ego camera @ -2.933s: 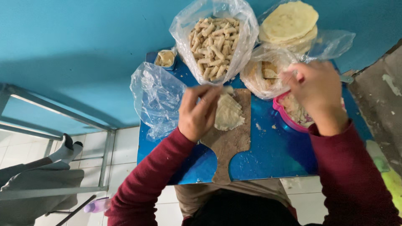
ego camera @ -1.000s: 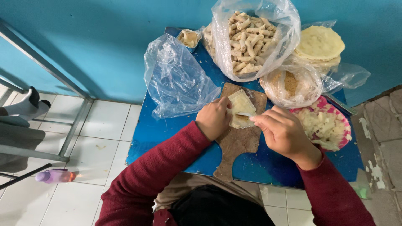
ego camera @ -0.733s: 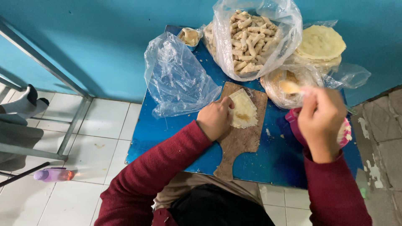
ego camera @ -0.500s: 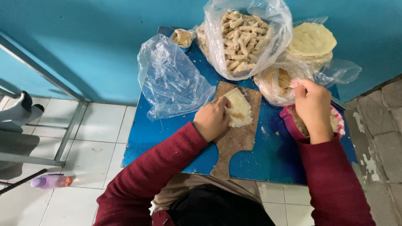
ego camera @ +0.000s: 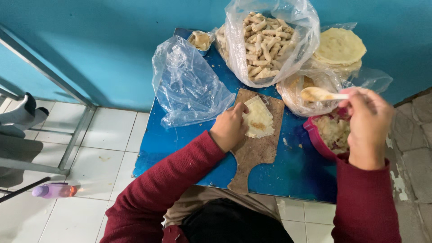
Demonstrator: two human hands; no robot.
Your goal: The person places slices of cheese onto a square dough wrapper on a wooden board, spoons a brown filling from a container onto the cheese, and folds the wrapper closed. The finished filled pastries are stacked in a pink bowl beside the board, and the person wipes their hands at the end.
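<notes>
Location: small informal food-preparation area. Indicators: low blue counter (ego camera: pixel 180 144) against a blue wall (ego camera: pixel 90 40). Bagged rolls (ego camera: pixel 263 38), tiled floor (ego camera: pixel 103 148).

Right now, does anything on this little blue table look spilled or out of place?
Only small things: pale crumbs lie scattered on the blue table beside the wooden board, and a purple bottle lies on its side on the tiled floor. Nothing looks damaged.

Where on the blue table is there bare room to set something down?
Bare blue table shows at the near left, below the crumpled empty bag and left of the wooden board. A smaller patch lies between the board and the pink bowl. The far edge is crowded with bags.
</notes>
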